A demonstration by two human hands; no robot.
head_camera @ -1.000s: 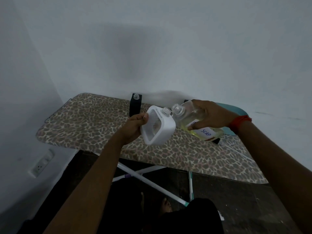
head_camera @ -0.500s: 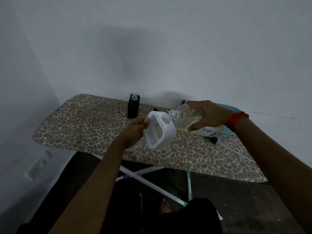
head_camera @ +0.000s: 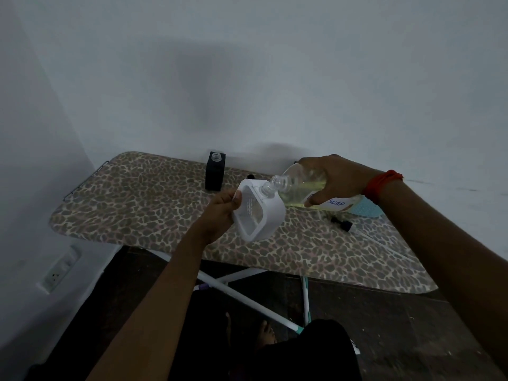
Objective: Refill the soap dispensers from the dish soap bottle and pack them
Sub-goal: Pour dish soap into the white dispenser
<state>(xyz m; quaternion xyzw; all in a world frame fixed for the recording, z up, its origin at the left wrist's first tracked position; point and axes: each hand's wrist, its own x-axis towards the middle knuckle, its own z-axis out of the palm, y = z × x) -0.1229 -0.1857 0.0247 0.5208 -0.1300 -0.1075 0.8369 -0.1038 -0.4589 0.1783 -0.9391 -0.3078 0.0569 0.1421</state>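
Observation:
My left hand [head_camera: 220,213] grips a white square soap dispenser [head_camera: 258,213] by its left side, tilted above the ironing board. In my right hand [head_camera: 330,180] is the clear dish soap bottle [head_camera: 302,188] with yellow liquid and a "SOAP" label, held tipped to the left. Its open neck touches the dispenser's top opening. A black square dispenser [head_camera: 215,171] without a pump stands upright at the back of the board. A black pump head [head_camera: 342,223] lies on the board to the right.
The leopard-print ironing board [head_camera: 143,204] stands against a white wall, with white crossed legs below. A teal item [head_camera: 365,209] lies behind the soap bottle. A wall socket [head_camera: 56,274] sits low on the left wall. My bare foot [head_camera: 266,334] shows on the dark floor.
The soap bottle has tipped further down to the left and its neck has met the white dispenser's opening. Both hands have risen slightly in view.

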